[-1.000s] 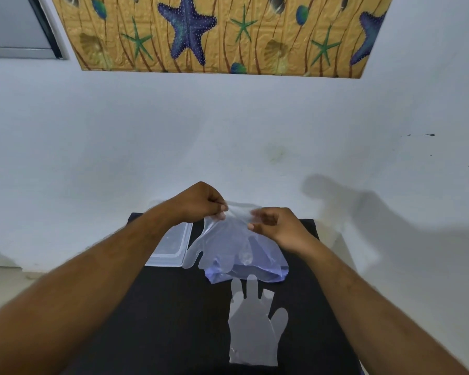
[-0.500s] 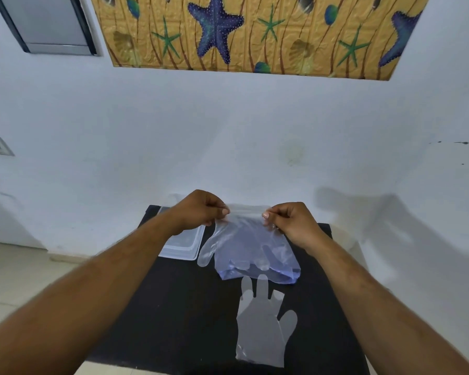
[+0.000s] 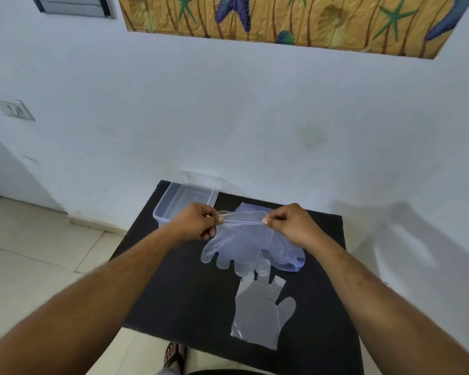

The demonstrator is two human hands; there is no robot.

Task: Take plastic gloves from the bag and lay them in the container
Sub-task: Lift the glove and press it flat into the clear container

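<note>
A clear plastic glove [image 3: 236,247] hangs fingers-down above the black table [image 3: 190,290], stretched by its cuff between my two hands. My left hand [image 3: 197,221] pinches the cuff's left corner and my right hand [image 3: 290,224] pinches its right corner. Behind and under the glove lies the bluish plastic bag [image 3: 295,257], partly hidden. A second clear glove [image 3: 260,312] lies flat on the table nearer to me, fingers pointing away. The clear rectangular container [image 3: 184,198] stands at the table's far left corner, just beyond my left hand.
The table stands against a white wall [image 3: 228,117] with a starfish-patterned panel [image 3: 295,20] above. Tiled floor [image 3: 38,253] lies to the left. A sandalled foot [image 3: 173,355] shows below the table's near edge. A wall switch [image 3: 15,109] is at the left.
The glove has come out of the bag and is now held spread by its cuff. The view has tilted down and right, uncovering the container.
</note>
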